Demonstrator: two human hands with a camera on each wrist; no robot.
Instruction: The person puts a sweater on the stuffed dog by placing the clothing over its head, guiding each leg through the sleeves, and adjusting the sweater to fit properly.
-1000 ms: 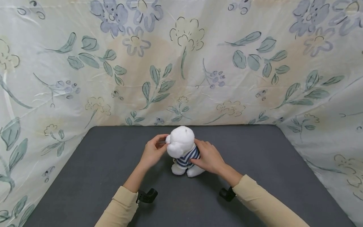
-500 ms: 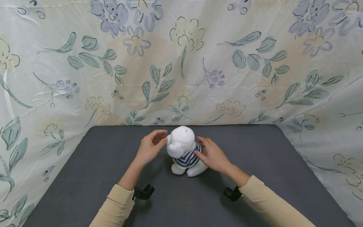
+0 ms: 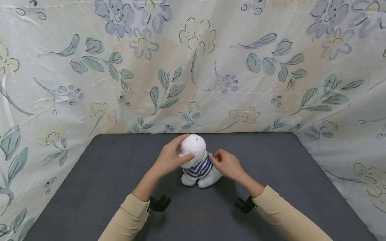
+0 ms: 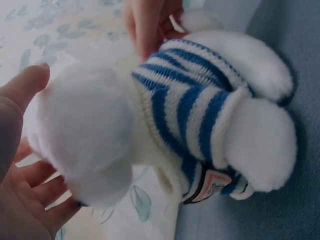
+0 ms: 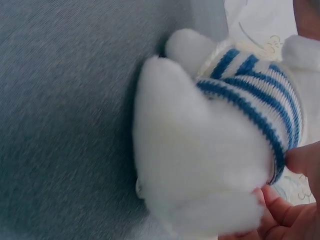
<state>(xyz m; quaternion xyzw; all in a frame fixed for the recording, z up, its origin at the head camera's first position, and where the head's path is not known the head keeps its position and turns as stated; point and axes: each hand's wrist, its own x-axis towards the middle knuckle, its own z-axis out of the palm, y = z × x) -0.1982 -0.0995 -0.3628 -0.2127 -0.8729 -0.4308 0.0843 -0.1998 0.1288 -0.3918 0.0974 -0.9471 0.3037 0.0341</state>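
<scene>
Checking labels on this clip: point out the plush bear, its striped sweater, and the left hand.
plush bear (image 3: pixel 193 146), head view, on its white head.
striped sweater (image 4: pixel 186 102), left wrist view, on the blue-and-white knit.
left hand (image 3: pixel 170 157), head view, on the back of the hand.

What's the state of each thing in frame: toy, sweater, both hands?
plush bear: sitting upright on the grey table.
striped sweater: on the bear's torso.
left hand: fingers curled round the bear's head, gripping it.
right hand: fingers curled, pinching the sweater at the bear's side.
</scene>
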